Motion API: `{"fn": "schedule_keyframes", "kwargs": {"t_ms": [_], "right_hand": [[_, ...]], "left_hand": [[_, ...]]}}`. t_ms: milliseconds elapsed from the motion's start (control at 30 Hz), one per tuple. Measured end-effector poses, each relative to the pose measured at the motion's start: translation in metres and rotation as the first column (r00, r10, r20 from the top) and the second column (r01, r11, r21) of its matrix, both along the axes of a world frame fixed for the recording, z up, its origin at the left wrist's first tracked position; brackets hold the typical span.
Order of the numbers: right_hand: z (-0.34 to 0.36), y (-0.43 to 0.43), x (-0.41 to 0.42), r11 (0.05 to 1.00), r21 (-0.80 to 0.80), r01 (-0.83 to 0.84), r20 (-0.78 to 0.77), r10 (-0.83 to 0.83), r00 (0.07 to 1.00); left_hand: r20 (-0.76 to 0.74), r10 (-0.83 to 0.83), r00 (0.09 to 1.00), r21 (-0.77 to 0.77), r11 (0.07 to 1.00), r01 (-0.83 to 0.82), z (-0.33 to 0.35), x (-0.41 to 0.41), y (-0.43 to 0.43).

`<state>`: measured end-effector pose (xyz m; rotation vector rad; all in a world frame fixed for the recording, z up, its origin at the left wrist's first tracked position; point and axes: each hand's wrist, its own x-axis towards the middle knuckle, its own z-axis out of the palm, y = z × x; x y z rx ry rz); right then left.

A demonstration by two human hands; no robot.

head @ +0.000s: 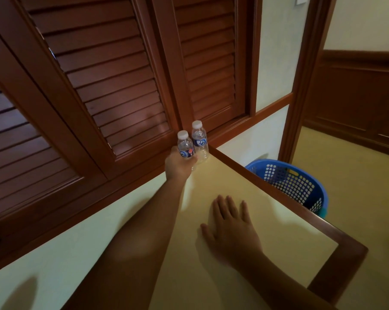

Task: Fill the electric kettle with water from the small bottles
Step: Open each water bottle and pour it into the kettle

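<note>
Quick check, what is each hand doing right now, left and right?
Left hand: grips the nearer small bottle.
Right hand: open, fingers straight, lying flat on the tabletop.

Two bottles [193,142] stand on table's [233,182] far corner, basket [296,182] right

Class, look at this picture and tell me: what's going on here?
A person reaches across a table with the left hand, which grips one small bottle at the far corner. A second bottle stands close beside it. Both have white caps on. The right hand rests flat on the tabletop. A blue basket sits beside the table. No kettle is in view.
</note>
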<state>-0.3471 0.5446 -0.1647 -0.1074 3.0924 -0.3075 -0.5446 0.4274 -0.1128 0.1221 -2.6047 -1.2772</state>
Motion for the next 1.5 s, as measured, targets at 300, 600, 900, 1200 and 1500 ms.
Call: {"fn": "schedule_keyframes", "kwargs": {"t_ms": [300, 600, 900, 1200, 1500], "right_hand": [[0.001, 0.0, 0.0, 1.0, -0.003, -0.004, -0.015, 0.004, 1.0], [0.004, 0.001, 0.001, 1.0, -0.007, -0.005, 0.006, 0.005, 1.0], [0.004, 0.001, 0.002, 1.0, -0.018, 0.004, -0.005, -0.004, 1.0], [0.002, -0.002, 0.013, 0.96, -0.083, -0.267, -0.243, 0.24, 0.94], [0.032, -0.113, 0.095, 0.68, -0.45, -0.579, -0.436, 0.398, 0.807]], "left_hand": [[0.021, -0.017, 1.0, -0.003, 1.0, 0.017, -0.003, 0.002, -0.005], [0.06, -0.033, 0.998, -0.043, 0.998, 0.035, -0.002, -0.001, -0.007], [0.073, -0.04, 0.997, -0.019, 0.999, 0.041, -0.01, 0.006, -0.017], [0.048, -0.047, 0.998, 0.128, 0.991, 0.04, -0.022, 0.147, -0.067], [-0.061, 0.114, 0.992, 0.288, 0.953, -0.092, 0.01, 0.342, -0.138]]}}
